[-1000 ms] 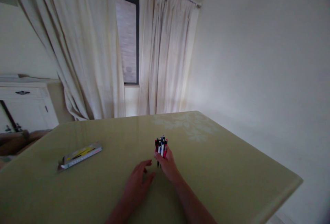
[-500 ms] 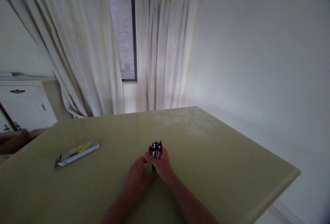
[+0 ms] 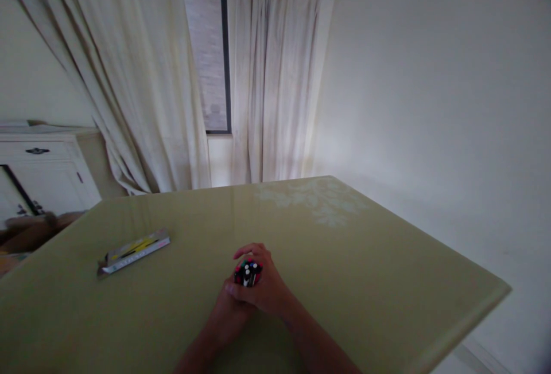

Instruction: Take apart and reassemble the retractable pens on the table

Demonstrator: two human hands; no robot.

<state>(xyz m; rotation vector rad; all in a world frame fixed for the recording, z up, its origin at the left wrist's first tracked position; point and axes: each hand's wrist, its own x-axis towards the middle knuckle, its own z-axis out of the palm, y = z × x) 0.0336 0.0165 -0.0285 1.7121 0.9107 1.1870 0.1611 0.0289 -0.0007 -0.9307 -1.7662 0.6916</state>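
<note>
A bundle of pens (image 3: 248, 273), with black bodies and red, white, green and blue ends, stands roughly upright between my hands over the table. My right hand (image 3: 272, 285) curls round its far and right sides, the thumb across the near side and the fingers arched beyond the pen ends. Lower down and to the left, my left hand (image 3: 232, 314) closes about the bundle's lower part. Its fingers are mostly hidden behind the pens and my right hand. A long, flat pen box (image 3: 136, 252), white and grey with yellow, lies to the left.
The greenish glossy table (image 3: 365, 282) has its right corner near the white wall. Long pale curtains (image 3: 284, 87) hang by a window behind. A white cabinet (image 3: 55, 173) stands at far left, with a brown, unclear shape (image 3: 30, 233) before it by the table edge.
The pens have come lower and nearer, slightly left, with their ends now facing me more. My right fingers have lifted and arched over the far side; my left hand has closed in underneath.
</note>
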